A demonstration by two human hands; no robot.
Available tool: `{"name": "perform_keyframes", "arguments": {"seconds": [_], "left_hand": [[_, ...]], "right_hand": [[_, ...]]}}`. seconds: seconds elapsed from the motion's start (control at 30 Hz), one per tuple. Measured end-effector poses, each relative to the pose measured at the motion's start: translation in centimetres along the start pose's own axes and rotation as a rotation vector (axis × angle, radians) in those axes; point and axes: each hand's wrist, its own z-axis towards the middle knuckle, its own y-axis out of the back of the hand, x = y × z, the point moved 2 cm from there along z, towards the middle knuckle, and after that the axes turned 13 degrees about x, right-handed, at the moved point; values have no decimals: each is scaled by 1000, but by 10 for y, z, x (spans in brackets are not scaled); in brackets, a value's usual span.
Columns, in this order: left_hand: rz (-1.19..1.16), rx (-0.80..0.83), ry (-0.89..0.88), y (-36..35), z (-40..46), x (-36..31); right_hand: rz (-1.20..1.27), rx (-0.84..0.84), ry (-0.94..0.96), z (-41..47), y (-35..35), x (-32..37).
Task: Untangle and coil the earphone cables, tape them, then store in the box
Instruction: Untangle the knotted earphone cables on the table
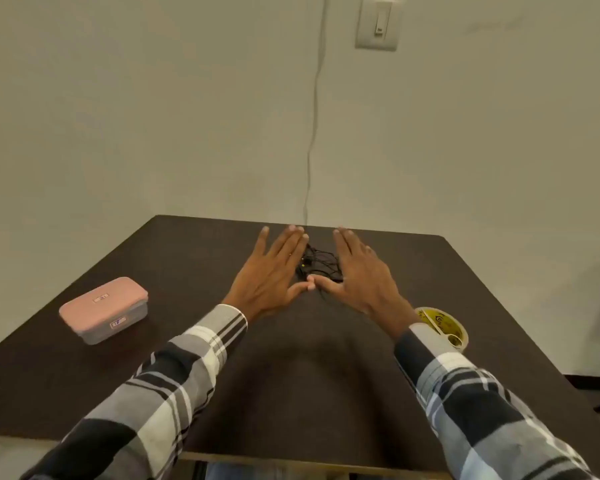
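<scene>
A tangle of black earphone cables (318,263) lies on the dark table (291,375) near its far edge. My left hand (271,275) and my right hand (361,282) are spread flat on either side of the tangle, fingers straight, thumb tips touching just in front of it. Neither hand holds anything. A closed pink box (104,308) sits at the left of the table. A roll of yellowish tape (442,327) lies at the right, partly behind my right sleeve.
A plain wall rises behind the table, with a thin cable (313,133) hanging down it and a switch plate (378,24) at the top right. The table's near edge runs along the bottom of the view.
</scene>
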Motion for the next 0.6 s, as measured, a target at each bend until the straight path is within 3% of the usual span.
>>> {"name": "perform_keyframes", "arguments": {"seconds": [0.13, 0.27, 0.4, 0.6], "left_hand": [[-12, 100, -11, -41, 8, -11], [-227, 142, -64, -64, 16, -19], [-541, 34, 54, -82, 18, -15], [-601, -49, 4, -82, 16, -14]], "right_hand": [[97, 102, -63, 3, -41, -9], [197, 31, -84, 0, -60, -18], [309, 53, -98, -2, -79, -25], [404, 14, -38, 10, -91, -14]]}}
